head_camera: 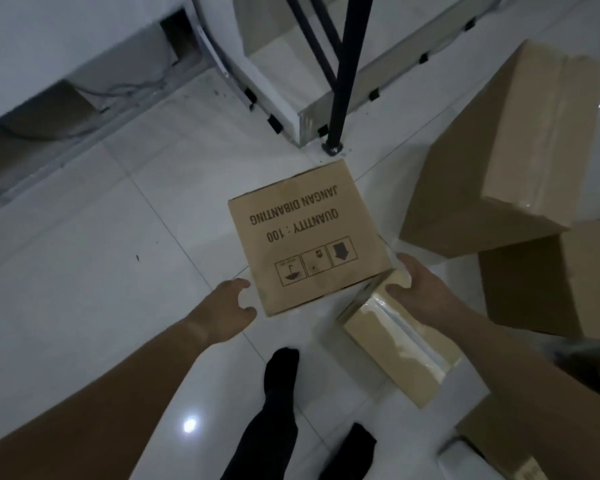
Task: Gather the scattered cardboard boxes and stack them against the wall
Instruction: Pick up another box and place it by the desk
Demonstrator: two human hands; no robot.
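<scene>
A large plain brown cardboard box point(510, 150) lies tilted on the white tiled floor point(84, 271) at right, well apart from both hands. The smaller brown printed cardboard box point(309, 237), lettering upside down, sits between the hands. The right hand point(416, 289) grasps its taped near-right corner, fingers point(404, 263) wrapped on the edge. The left hand point(227, 306), arm outstretched, is just beside the box's left corner, its curled fingers point(241, 284) released, holding nothing.
</scene>
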